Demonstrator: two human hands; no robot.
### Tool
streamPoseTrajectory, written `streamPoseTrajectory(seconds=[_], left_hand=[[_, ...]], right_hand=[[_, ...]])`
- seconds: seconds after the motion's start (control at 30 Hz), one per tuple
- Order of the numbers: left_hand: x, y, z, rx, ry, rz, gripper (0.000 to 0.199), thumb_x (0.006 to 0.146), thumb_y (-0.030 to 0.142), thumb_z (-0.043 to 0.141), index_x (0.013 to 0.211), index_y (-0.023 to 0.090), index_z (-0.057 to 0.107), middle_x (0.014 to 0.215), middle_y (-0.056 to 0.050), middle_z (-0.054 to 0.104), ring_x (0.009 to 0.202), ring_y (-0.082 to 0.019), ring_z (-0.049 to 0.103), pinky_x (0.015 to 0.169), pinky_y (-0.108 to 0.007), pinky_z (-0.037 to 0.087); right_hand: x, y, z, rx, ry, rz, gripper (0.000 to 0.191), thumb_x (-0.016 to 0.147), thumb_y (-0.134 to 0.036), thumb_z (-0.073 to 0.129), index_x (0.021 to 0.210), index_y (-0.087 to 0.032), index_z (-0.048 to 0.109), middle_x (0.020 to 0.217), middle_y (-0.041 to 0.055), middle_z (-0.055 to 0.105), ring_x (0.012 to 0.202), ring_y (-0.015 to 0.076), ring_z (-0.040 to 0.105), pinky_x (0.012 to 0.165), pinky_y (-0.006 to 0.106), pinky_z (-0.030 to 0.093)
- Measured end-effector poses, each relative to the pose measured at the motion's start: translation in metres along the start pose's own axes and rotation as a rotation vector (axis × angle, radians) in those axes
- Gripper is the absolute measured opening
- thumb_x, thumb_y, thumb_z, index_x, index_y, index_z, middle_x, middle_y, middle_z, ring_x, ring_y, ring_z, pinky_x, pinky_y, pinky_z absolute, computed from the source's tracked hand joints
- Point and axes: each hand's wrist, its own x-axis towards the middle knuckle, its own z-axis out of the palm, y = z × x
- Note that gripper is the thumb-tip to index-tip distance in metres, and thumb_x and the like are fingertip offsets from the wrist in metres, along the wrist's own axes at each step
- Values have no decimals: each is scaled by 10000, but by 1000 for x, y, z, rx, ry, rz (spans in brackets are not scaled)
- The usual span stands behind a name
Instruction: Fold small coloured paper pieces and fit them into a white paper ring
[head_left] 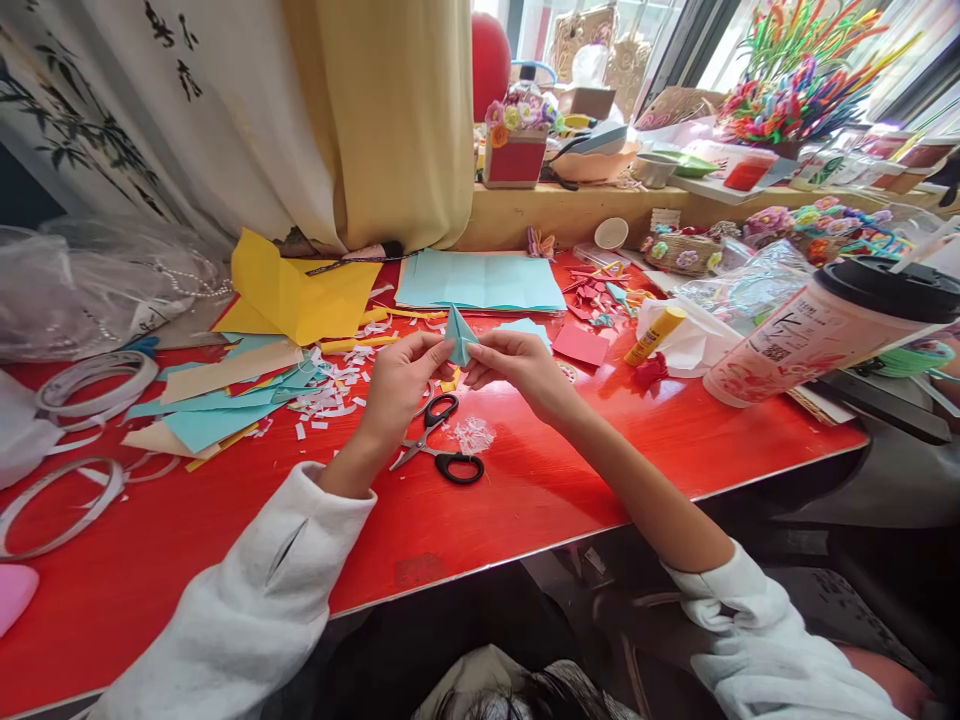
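A small piece of folded light-blue paper (461,335) is held up above the red table, its pointed tip upward. My left hand (412,375) pinches its left side between thumb and fingers. On the other side, my right hand (517,365) grips the lower right part with thumb and forefinger. Below the hands lies a pair of scissors (435,440) with black handles, blades pointing left. Beside it is a small patch of clear, crumpled material (474,434). Behind the hands rests a stack of light-blue paper sheets (484,280).
Yellow paper (300,295), blue strips (225,405) and white scraps (330,395) cover the left, near tape rolls (97,385). A glue stick (655,336), red paper square (581,344) and large lidded cup (817,330) stand or lie right. The table's front edge (525,552) is close.
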Motion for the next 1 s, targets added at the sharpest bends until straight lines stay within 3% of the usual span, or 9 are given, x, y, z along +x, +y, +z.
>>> streamPoseTrajectory(seconds=[0.2,0.4,0.7,0.83,0.93,1.0], left_hand=[[-1,5,-1,128,-1,26,316,747,436,589,864,152,661,728,-37,636,609,-120,566,594,-233,456],[-7,8,3,202,53,72,301,762,433,571,872,164,653,747,-33,649,609,-122,576,592,-236,461],[-6,4,5,59,58,25,317,724,438,613,858,151,632,781,-47,663,577,-114,577,574,-243,469],[-4,3,3,39,87,-3,296,734,421,607,848,148,623,748,-40,653,573,-119,585,572,-248,471],[-4,3,2,115,126,6,265,750,406,593,846,160,618,714,-27,643,568,-119,588,577,-244,462],[-4,3,1,137,134,8,254,758,398,586,847,162,615,704,-24,638,576,-121,592,578,-241,459]], right_hand=[[1,2,2,4,25,-16,242,759,-373,606,783,-132,605,648,5,614,595,95,621,616,234,533],[-1,1,2,-14,-6,89,320,722,-435,631,789,-123,606,693,38,648,611,115,641,626,250,539],[-1,4,6,35,34,20,288,730,-413,630,697,-141,541,649,14,626,535,88,600,545,224,518],[0,5,6,62,54,5,304,766,-429,582,868,-146,535,669,4,602,546,98,615,543,228,525],[0,5,5,23,79,-24,439,719,-401,641,1062,-187,469,727,-11,595,594,118,633,563,248,540],[-1,5,6,-32,76,-43,468,691,-364,674,1073,-186,471,729,-10,598,613,125,632,573,257,544]])
